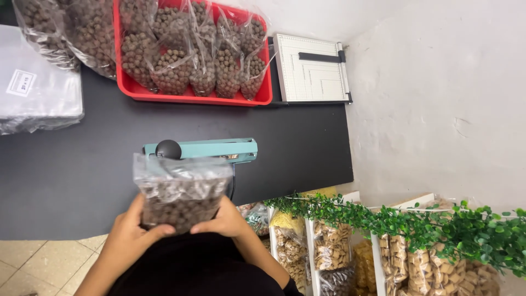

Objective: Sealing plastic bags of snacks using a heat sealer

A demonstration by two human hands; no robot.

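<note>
Both my hands hold one clear plastic bag point(181, 192) filled with small brown balls, upright in front of my body. My left hand point(127, 233) grips its lower left side, and my right hand point(226, 220) grips its lower right side. The bag's open top reaches just under a teal impulse sealer point(211, 149) with a black round knob, which lies on the black table point(82, 170).
A red tray point(189, 94) with several filled bags of brown balls stands at the back. More filled bags point(66, 33) and a stack of empty clear bags point(33, 93) lie at left. A white paper trimmer point(311, 68) sits at right. Shelves of packed snacks point(334, 246) and green leaves point(411, 219) are below right.
</note>
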